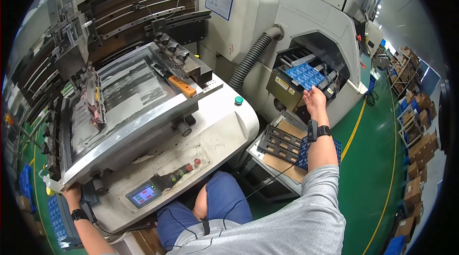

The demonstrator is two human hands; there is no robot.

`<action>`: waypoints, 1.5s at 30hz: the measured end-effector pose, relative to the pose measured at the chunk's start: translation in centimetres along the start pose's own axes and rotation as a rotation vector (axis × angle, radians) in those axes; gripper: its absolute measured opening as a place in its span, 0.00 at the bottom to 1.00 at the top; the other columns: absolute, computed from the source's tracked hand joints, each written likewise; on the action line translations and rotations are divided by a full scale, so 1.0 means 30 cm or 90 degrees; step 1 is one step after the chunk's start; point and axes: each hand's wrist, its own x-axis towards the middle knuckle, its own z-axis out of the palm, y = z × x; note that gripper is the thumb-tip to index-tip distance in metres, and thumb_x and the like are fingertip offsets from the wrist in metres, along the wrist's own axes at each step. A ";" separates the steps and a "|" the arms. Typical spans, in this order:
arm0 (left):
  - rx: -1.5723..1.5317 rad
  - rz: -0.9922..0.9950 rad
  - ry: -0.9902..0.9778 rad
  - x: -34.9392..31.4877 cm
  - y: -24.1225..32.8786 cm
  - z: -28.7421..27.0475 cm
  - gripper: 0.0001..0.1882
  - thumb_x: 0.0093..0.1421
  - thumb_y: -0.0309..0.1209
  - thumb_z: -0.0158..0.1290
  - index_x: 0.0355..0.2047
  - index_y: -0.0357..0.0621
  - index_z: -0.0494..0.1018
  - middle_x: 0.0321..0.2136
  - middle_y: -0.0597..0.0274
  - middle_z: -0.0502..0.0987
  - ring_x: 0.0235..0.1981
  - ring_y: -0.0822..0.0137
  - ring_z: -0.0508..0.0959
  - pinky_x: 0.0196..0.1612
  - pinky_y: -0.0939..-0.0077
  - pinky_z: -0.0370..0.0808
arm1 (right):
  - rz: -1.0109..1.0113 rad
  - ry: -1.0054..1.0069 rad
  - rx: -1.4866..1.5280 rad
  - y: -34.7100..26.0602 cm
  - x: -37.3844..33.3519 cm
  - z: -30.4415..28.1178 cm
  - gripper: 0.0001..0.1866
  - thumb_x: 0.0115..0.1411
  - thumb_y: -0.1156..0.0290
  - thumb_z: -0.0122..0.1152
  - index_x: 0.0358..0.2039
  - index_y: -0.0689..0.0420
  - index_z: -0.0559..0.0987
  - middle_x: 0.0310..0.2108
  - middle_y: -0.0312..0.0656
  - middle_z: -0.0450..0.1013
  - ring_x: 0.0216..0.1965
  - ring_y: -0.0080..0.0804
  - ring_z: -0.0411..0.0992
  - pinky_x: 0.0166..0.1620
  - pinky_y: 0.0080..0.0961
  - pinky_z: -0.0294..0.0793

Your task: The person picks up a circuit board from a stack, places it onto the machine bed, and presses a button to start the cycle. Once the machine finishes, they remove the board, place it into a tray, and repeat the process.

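A blue circuit board panel (304,74) lies on the rails at the mouth of the white machine on the right. At its near edge is my right hand (314,100), palm turned up and fingers bent in, with the fingertips on the board's edge. My left hand (72,195) is at the far left, below the front corner of the printer's metal screen frame (138,133). Its fingers are hidden by the frame and the machine. Beside that wrist, a grey box holds blue panels (58,217).
An orange-handled spatula (181,86) rests on the screen frame. A small touch panel (143,195) and red buttons (197,162) sit on the printer's front. Black trays (282,144) lie on a side table below my right forearm. A ribbed hose (256,54) stands between the machines.
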 end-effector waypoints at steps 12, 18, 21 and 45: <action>-0.017 0.032 0.032 -0.007 -0.015 -0.031 0.20 0.59 0.38 0.58 0.49 0.41 0.76 0.46 0.48 0.79 0.52 0.47 0.76 0.55 0.56 0.70 | 0.043 0.024 0.063 0.024 0.096 -0.045 0.06 0.68 0.68 0.54 0.38 0.56 0.71 0.31 0.37 0.69 0.33 0.33 0.75 0.32 0.26 0.77; 0.026 0.029 0.021 0.011 0.003 -0.017 0.23 0.59 0.42 0.57 0.51 0.41 0.75 0.48 0.47 0.78 0.52 0.45 0.75 0.55 0.56 0.71 | 0.084 0.096 0.153 0.001 0.163 -0.067 0.05 0.68 0.69 0.56 0.40 0.54 0.71 0.32 0.37 0.70 0.32 0.31 0.75 0.31 0.24 0.77; 0.020 -0.010 -0.004 0.009 -0.030 -0.007 0.23 0.59 0.42 0.57 0.50 0.41 0.75 0.48 0.46 0.78 0.53 0.45 0.75 0.55 0.55 0.71 | 0.087 0.105 0.174 0.005 0.184 -0.062 0.04 0.68 0.68 0.55 0.39 0.53 0.72 0.30 0.35 0.70 0.31 0.30 0.75 0.30 0.22 0.77; 0.020 0.000 -0.049 -0.010 0.034 -0.065 0.21 0.64 0.41 0.51 0.52 0.42 0.75 0.50 0.45 0.76 0.53 0.42 0.73 0.54 0.53 0.70 | 0.280 -0.212 0.099 0.452 -0.360 0.061 0.15 0.68 0.57 0.53 0.29 0.52 0.77 0.21 0.36 0.75 0.19 0.31 0.73 0.23 0.27 0.74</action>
